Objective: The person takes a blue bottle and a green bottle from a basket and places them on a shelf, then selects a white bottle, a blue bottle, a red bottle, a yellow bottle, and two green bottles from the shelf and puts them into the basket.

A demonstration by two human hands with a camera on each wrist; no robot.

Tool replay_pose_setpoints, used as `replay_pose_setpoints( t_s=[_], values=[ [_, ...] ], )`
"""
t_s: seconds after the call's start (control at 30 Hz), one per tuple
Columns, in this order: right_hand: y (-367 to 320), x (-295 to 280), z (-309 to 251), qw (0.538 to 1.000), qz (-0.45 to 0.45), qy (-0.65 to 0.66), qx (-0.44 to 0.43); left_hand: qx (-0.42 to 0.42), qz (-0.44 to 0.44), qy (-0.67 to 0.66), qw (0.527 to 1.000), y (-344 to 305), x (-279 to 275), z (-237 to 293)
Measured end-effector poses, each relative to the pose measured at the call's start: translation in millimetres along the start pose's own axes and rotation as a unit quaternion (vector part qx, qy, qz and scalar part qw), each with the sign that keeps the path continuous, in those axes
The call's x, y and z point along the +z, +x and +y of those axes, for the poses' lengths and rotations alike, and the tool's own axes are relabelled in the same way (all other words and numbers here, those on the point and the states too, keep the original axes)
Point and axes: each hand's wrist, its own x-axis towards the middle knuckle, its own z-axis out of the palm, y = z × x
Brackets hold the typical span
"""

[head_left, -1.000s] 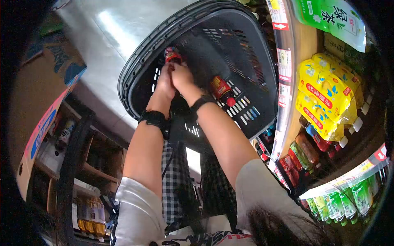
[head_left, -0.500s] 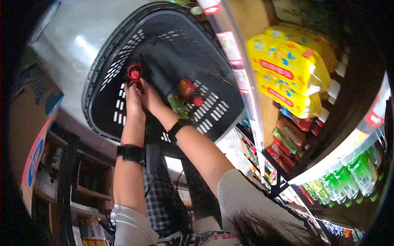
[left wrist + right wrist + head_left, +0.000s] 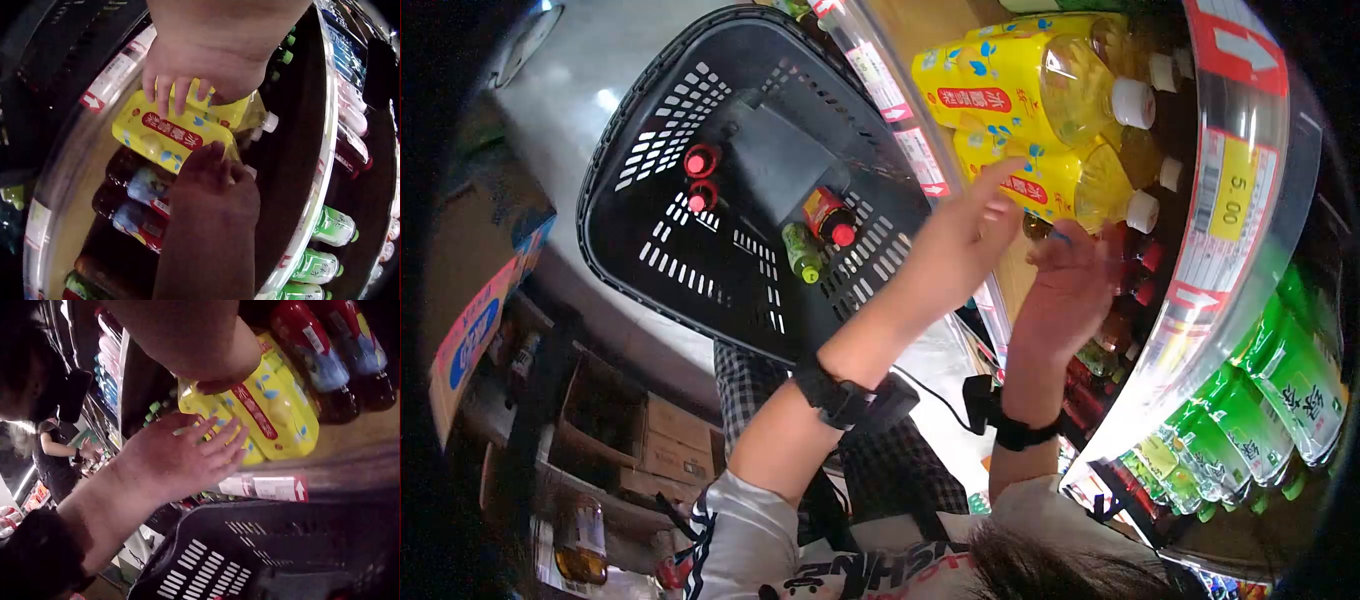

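Observation:
Large drink bottles (image 3: 1010, 95) with yellow labels lie on their sides on a shelf, white caps facing the aisle's right. My left hand (image 3: 965, 245) reaches over their near end with fingers extended; in the right wrist view its fingers (image 3: 215, 447) spread across the yellow wrap. Lower down, my right hand (image 3: 1065, 290) is beside the nearest yellow bottle (image 3: 165, 134), its fingers loosely bent near the neck end. At left is a black shopping basket (image 3: 615, 230) holding two red-capped bottles (image 3: 701, 178), a green bottle (image 3: 802, 252) and a red-labelled bottle (image 3: 830, 217).
A shelf edge with price tags (image 3: 1230, 190) curves round the right side. Dark bottles with red labels (image 3: 134, 209) lie beside the yellow ones. Green-labelled bottles (image 3: 1220, 430) fill a lower shelf. Cartons (image 3: 670, 440) stand at left, and another person (image 3: 53, 453) is in the background.
Both hands have left the basket and moved right to the yellow bottles on the shelf. Two red-capped bottles now stand in the basket without my hands on them. The head view has shifted right.

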Motion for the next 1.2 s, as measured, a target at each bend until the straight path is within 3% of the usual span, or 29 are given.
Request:
replay_pose_setpoints(
  t_s=[0.07,0.17,0.2,0.27,0.33,0.37,0.43,0.5,0.57,0.63,0.7,0.77,0.8,0.87,0.97,1.0,1.07,1.13,1.17,1.2],
  values=[
    [5.9,-9.8,-11.6,1.000,-0.022,-0.009,-0.002,-0.015,-0.002,-0.024,1.000,5.0,18.9,-9.3],
    [28.0,-4.9,-28.9,0.985,0.064,0.145,0.075,-0.039,-0.013,-0.012,0.999,7.6,23.7,-12.4],
    [42.0,-27.0,-27.6,0.967,-0.070,0.215,0.117,-0.046,-0.017,0.001,0.999,7.9,23.4,-10.6],
    [64.1,-50.2,-32.7,0.874,-0.283,0.309,0.246,-0.063,-0.018,0.001,0.998,6.8,22.7,-7.0],
    [62.0,-47.9,-32.6,0.861,-0.303,0.316,0.260,-0.040,-0.008,-0.009,0.999,2.2,23.8,-11.3],
    [52.1,-47.0,-29.3,0.909,-0.243,0.276,0.197,-0.007,0.002,-0.020,1.000,-1.8,25.8,-17.5],
    [26.6,-31.6,-27.0,0.957,-0.149,0.207,0.141,0.021,0.005,-0.052,0.998,-12.3,27.3,-20.3],
    [-7.0,-11.7,-35.0,0.970,-0.086,0.152,0.166,0.004,-0.003,-0.096,0.995,-38.7,29.6,-16.3],
    [-31.7,-19.9,-33.6,0.987,-0.081,-0.059,0.127,-0.009,-0.033,-0.119,0.992,-52.6,30.0,-17.8],
    [-54.8,-35.3,-28.0,0.978,-0.045,-0.176,0.101,-0.035,-0.059,-0.146,0.987,-70.2,23.5,-4.4],
    [-79.1,-49.5,-31.1,0.986,0.004,-0.080,0.146,-0.050,-0.063,-0.138,0.987,-88.1,18.5,10.9],
    [-95.6,-46.7,-36.3,0.973,-0.110,-0.188,0.071,-0.069,-0.078,-0.180,0.978,-108.9,10.6,24.2],
    [-103.7,-44.1,-39.1,0.959,-0.159,-0.234,0.025,-0.020,-0.066,-0.159,0.985,-120.5,11.7,2.0],
    [-120.8,-54.6,-32.1,0.973,-0.155,-0.038,0.166,-0.005,-0.025,-0.190,0.982,-138.1,7.8,-10.4],
    [-119.6,-15.6,-27.4,0.920,-0.285,-0.256,0.077,-0.101,0.060,-0.343,0.932,-148.7,-15.4,37.4],
    [-110.9,6.1,-17.9,0.886,-0.313,-0.342,0.011,-0.169,0.094,-0.417,0.888,-145.7,-22.4,44.0],
    [-100.7,28.7,10.4,0.894,-0.316,-0.304,0.089,-0.164,0.085,-0.391,0.902,-143.8,-55.5,23.0],
    [-91.2,52.8,40.1,0.905,-0.230,-0.114,0.340,-0.195,0.123,-0.362,0.903,-132.1,-84.4,14.9],
    [-83.0,72.5,51.7,0.878,-0.173,-0.053,0.444,-0.227,0.147,-0.334,0.903,-124.6,-99.7,10.8],
    [-73.0,79.3,72.2,0.876,-0.229,-0.089,0.415,-0.222,0.158,-0.333,0.903,-120.0,-116.3,-1.4]
  ],
)
